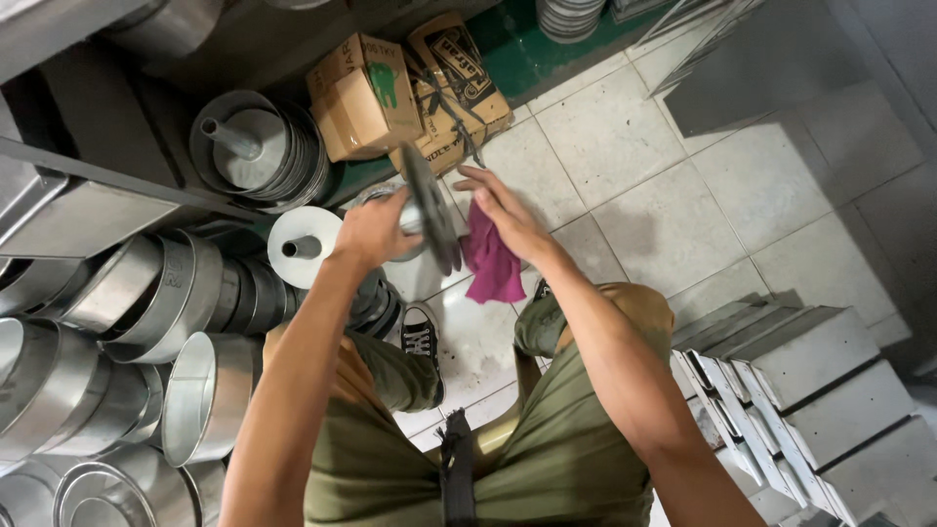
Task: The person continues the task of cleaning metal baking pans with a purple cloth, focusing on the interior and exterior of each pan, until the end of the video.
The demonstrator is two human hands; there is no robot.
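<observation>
Tiled floor (683, 195): pale square tiles spread beyond and to the right of both hands.

Stacked metal pans (127, 371): round, shiny tins lie on their sides well to the left of the left hand, near the person's left elbow. A second stack of funnel-centred pans (256, 146) stands beyond the left hand, and a white funnel pan (303, 244) sits just to its left.

Metal boxes (810, 390): rectangular grey tins stand in a row well to the right of the right forearm.

Cardboard boxes (390, 93): two brown cartons rest beyond both hands, against the shelving.

Metal pan (427, 210): a round pan, seen edge-on and tilted, sits between the two hands. The left hand (376, 229) is closed around its left side, fingers wrapped on the metal.

Pink cloth (491, 263): it hangs from beneath the right hand (503, 210), touching the pan's right face. The right hand's fingers are spread and extended over the cloth, pressing it toward the pan; whether they pinch the cloth cannot be told.

Black shoe (420, 337): below the left hand, on the floor.
</observation>
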